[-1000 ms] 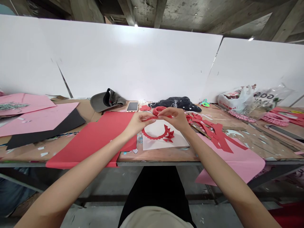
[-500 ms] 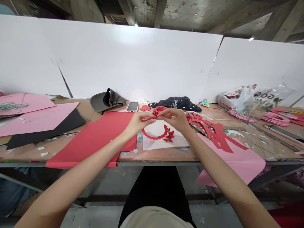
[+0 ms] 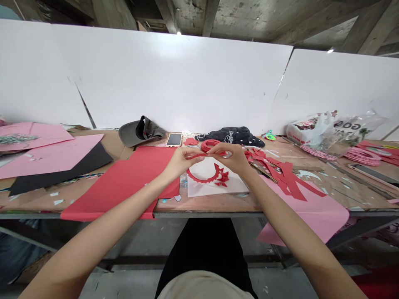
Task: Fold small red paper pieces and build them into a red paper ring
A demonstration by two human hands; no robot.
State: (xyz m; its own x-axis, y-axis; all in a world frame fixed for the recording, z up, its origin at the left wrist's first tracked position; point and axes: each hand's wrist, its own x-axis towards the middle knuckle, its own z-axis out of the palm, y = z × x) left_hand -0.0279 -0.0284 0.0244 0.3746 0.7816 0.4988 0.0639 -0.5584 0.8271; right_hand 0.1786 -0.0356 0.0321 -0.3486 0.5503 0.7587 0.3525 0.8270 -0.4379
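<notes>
A narrow red paper strip (image 3: 199,155) is pinched between my left hand (image 3: 183,161) and my right hand (image 3: 230,155), held above the white sheet (image 3: 199,192). Both sets of fingers are closed on it and nearly meet in the middle. Below my hands, a red zigzag paper chain (image 3: 204,181) curves across the white sheet. At its right end sits a cluster of small folded red pieces (image 3: 222,178). A roll of red braid (image 3: 209,144) lies just behind my fingers.
Red paper sheets (image 3: 121,182) lie to the left, near a grey cap (image 3: 141,132) and a phone (image 3: 174,140). Cut red strips (image 3: 288,182) rest over pink paper (image 3: 307,209) on the right. A dark cloth (image 3: 237,136) and plastic bags (image 3: 314,129) stand at the back.
</notes>
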